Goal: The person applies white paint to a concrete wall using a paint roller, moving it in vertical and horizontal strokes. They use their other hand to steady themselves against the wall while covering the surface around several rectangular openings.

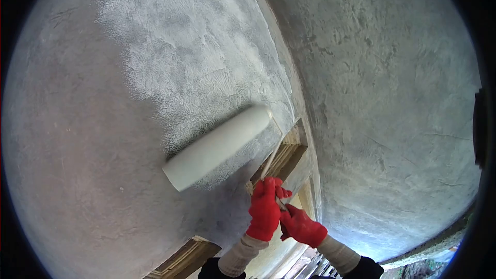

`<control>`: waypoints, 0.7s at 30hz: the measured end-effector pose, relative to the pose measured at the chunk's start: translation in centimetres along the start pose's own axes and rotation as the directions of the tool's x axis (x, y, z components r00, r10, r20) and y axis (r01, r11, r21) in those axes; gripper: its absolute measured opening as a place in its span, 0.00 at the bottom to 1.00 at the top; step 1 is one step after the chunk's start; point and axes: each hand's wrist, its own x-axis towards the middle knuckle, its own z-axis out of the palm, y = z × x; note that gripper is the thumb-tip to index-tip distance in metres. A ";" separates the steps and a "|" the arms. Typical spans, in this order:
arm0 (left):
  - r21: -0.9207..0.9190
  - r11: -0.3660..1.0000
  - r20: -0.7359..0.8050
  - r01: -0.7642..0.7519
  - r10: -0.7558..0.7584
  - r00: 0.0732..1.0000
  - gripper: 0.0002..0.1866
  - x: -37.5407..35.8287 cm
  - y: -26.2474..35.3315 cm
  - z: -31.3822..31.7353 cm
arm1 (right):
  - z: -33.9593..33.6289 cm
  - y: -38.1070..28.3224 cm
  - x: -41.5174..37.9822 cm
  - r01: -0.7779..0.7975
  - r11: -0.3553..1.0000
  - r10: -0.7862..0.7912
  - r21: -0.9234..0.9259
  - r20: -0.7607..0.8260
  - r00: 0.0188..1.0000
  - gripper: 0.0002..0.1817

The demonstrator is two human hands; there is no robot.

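Note:
A wide paint roller [219, 147] lies slanted against the grey plaster surface, its cover pale with paint. Its bent wire frame [276, 139] runs down to the handle. My left hand [265, 209], in a red glove, is wrapped round the upper part of the handle. Lower and to the right, my right hand [302, 225], also red-gloved, grips the handle's lower part. White paint [191, 51] covers a broad patch above the roller, with a ragged left edge.
Bare grey plaster [77, 139] spreads to the left. A second grey surface [387, 98] curves away on the right beyond a raised edge. Wooden frames [281, 157] sit behind my hands, and another wooden frame [186, 261] is at the bottom.

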 end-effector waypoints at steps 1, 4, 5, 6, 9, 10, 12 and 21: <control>0.002 1.000 -0.001 0.002 -0.002 1.000 0.15 0.0 -0.1 0.0 | 0.2 -0.8 0.3 -0.015 1.000 0.015 0.005 0.003 1.000 0.23; -0.050 0.998 -0.037 -0.038 0.037 0.999 0.14 -0.5 -1.8 -0.7 | -0.3 2.5 0.4 -0.024 1.000 0.024 -0.004 -0.008 1.000 0.22; -0.093 0.994 -0.042 0.054 -0.059 0.997 0.14 -1.5 -4.0 -1.7 | -0.3 3.5 -0.7 -0.026 0.997 0.024 -0.077 -0.015 1.000 0.21; -0.137 0.979 -0.044 0.149 -0.156 0.987 0.14 -2.5 -5.6 -2.3 | -0.1 4.8 -1.2 -0.152 0.986 0.148 -0.062 -0.058 0.987 0.21; -0.096 0.966 -0.059 0.238 -0.245 0.968 0.14 -4.6 -7.1 -2.5 | -0.6 6.5 -2.3 -0.270 0.959 0.263 -0.087 -0.079 0.961 0.21; -0.098 0.965 -0.063 0.242 -0.249 0.966 0.14 -4.4 -7.0 -2.4 | -0.8 6.7 -2.0 -0.227 0.972 0.222 -0.060 -0.076 0.972 0.20; -0.119 0.985 -0.006 0.124 -0.126 0.992 0.15 -3.0 -5.8 -1.8 | -0.6 4.2 -2.1 -0.138 0.987 0.132 -0.086 -0.071 0.989 0.19; -0.147 0.969 -0.052 0.200 -0.210 0.976 0.13 -5.2 -9.0 -2.7 | -1.1 8.4 -2.8 -0.240 0.968 0.233 -0.075 -0.100 0.967 0.20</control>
